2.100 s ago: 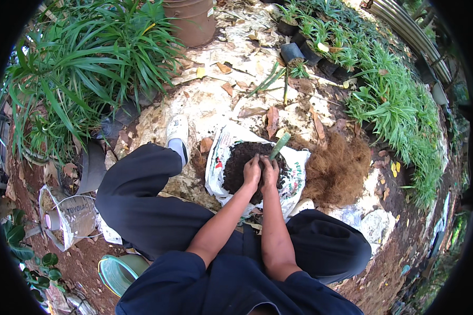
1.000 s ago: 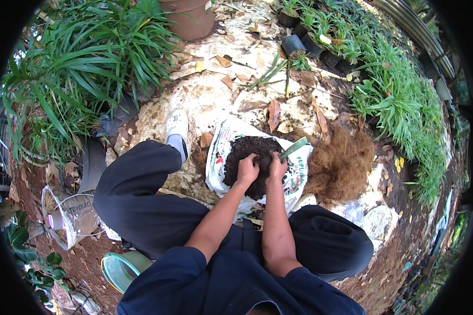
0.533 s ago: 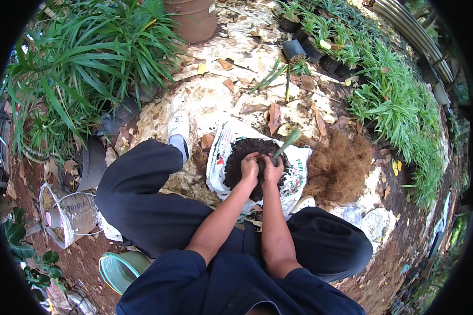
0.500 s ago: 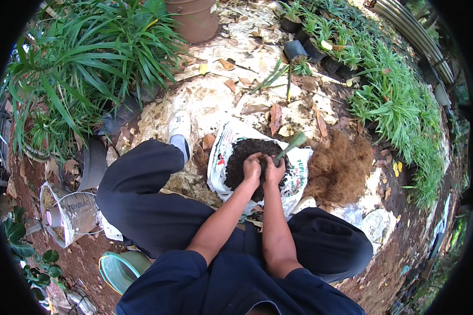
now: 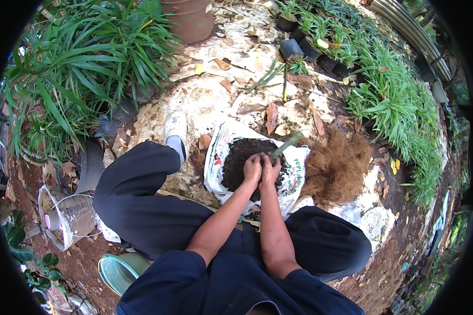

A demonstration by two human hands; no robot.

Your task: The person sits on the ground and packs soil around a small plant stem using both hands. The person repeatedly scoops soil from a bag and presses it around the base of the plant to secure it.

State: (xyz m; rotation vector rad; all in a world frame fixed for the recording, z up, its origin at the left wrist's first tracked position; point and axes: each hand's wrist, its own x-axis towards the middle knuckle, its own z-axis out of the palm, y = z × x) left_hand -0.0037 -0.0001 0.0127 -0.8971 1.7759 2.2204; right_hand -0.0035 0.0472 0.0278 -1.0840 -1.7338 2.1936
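Note:
Dark soil (image 5: 234, 163) is heaped on a white plastic sack (image 5: 214, 176) laid flat between my legs. Over the heap, my left hand (image 5: 253, 168) and my right hand (image 5: 269, 170) are cupped together, fingers curled round a dark clump of soil. A long green leaf or plant cutting (image 5: 289, 143) sticks out beyond the right fingers, tilted up to the right. Its lower end is hidden by the hands. Just right of the sack lies a loose pile of brown coconut fibre (image 5: 339, 165).
Long-leaved green plants (image 5: 94, 63) crowd the left, with a brown drum (image 5: 189, 21) behind them. Potted plants (image 5: 389, 105) line the right. A green bucket (image 5: 122, 270) and a tipped pail (image 5: 73, 216) lie lower left. Dry leaves (image 5: 271, 117) litter the ground.
The green leaf has swung slightly lower and further to the right between my hands, which stay cupped over the soil. The whole view has shifted slightly.

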